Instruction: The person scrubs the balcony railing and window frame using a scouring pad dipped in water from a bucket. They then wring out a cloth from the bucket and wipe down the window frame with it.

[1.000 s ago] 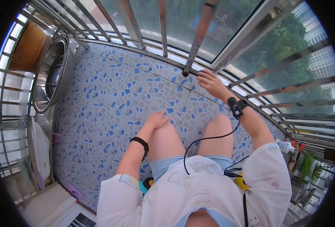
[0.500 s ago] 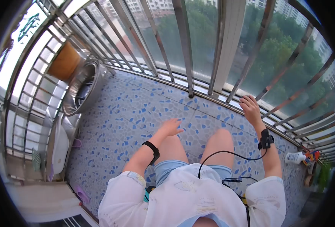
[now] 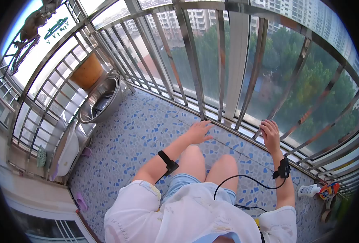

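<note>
Left hand and right hand near railing

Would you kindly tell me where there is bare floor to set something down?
The widest bare patch of tiled floor lies between the metal basin and the left hand, with the railing beyond. It is crowded around the two basins, and at far right by the white bottle and orange packet.

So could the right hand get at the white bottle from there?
Probably yes, by swinging back and outward: the right hand is out in front, the white bottle sits off to that side, and nothing seems to stand between. The black cable at the wrist curves loosely.
</note>
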Available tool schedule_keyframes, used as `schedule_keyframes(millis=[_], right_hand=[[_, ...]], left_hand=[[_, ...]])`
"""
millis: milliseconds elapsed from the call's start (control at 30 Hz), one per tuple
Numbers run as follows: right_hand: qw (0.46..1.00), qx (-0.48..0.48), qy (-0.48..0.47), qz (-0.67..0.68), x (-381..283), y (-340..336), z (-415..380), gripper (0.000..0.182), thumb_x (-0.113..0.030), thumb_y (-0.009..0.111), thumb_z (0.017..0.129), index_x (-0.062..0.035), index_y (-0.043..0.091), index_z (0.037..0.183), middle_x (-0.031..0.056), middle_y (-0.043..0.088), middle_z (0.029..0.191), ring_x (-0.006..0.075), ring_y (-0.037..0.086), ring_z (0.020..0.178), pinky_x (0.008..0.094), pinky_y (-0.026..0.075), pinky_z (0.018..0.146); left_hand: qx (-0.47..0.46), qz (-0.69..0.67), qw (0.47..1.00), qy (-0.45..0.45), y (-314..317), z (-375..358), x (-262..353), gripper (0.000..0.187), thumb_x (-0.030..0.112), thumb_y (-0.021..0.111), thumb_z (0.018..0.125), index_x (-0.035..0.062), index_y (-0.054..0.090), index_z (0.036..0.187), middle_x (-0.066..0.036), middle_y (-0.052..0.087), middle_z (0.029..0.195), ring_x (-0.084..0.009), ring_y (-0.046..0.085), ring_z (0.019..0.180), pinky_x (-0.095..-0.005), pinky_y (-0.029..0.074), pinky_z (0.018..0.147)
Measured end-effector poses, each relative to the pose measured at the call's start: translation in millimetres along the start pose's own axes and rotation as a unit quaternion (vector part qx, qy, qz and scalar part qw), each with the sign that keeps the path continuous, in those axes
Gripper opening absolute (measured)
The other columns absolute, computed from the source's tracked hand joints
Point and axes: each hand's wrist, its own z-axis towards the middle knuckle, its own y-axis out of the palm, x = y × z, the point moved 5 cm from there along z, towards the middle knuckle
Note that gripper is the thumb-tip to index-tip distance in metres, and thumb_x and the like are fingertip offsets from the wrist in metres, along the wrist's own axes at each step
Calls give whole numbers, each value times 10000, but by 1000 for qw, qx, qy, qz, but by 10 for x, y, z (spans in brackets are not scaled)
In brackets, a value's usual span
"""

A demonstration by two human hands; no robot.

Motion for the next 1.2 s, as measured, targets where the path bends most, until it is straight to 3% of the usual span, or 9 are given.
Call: schedule_keyframes(millis=[300, 500, 567, 700, 833, 1000, 1200], right_hand=[[997, 17, -66, -35, -365, -179, 425, 151, -79, 632, 821, -79, 640, 972, 66, 640, 1082, 269, 562, 1116, 450, 383, 1022], [999, 20, 1, -41, -209, -300, 310, 154, -82, 642, 806, -79, 642, 960, 71, 638, 1071, 276, 557, 1121, 455, 368, 1026], [998, 7, -7, -55, -200, -379, 321, 153, -87, 643, 803, -78, 642, 956, 74, 638, 1062, 279, 558, 1116, 455, 366, 1022], [996, -13, 4, -87, -239, -573, 399, 150, -84, 638, 807, -77, 641, 957, 71, 637, 1072, 280, 558, 1117, 453, 365, 1023], [991, 19, 35, -129, -335, -942, 346, 159, -81, 633, 811, -74, 645, 968, 73, 637, 1082, 284, 554, 1126, 454, 361, 1030], [971, 38, 83, -219, -461, -1535, -13, 160, -77, 631, 807, -75, 647, 965, 77, 636, 1093, 288, 551, 1131, 458, 359, 1038], [909, 106, 224, -336, -686, -2596, -940, 176, -64, 618, 801, -40, 640, 974, 122, 634, 1083, 324, 563, 1068, 436, 397, 969]], left_hand=[[40, -6, 999, 8, -418, -92, -26, 670, 452, 536, 921, 105, 303, 1445, -196, 287, 1477, -378, 325, 1337, -465, 263, 1104], [93, 24, 994, 43, -666, -24, 61, 715, 462, 534, 920, 154, 222, 1485, -166, 195, 1516, -377, 243, 1378, -465, 230, 1126], [145, 19, 986, 75, -790, -37, 108, 723, 469, 547, 909, 182, 211, 1481, -157, 202, 1505, -371, 275, 1364, -529, 252, 1094], [176, 38, 978, 103, -814, 93, 75, 781, 523, 526, 903, 215, 142, 1509, -151, 120, 1546, -390, 199, 1399, -564, 224, 1100], [131, 82, 983, 102, -863, 289, 194, 782, 541, 468, 926, 196, 98, 1522, -159, 45, 1568, -372, 111, 1434, -539, 144, 1138], [138, 40, 974, 174, -1009, 486, 567, 796, 540, 473, 923, 200, 80, 1526, -151, 21, 1574, -364, 57, 1445, -536, 112, 1146], [138, 21, 954, 264, -1048, 670, 1189, 787, 532, 477, 925, 194, 97, 1525, -156, 28, 1573, -364, 41, 1446, -526, 103, 1150]])
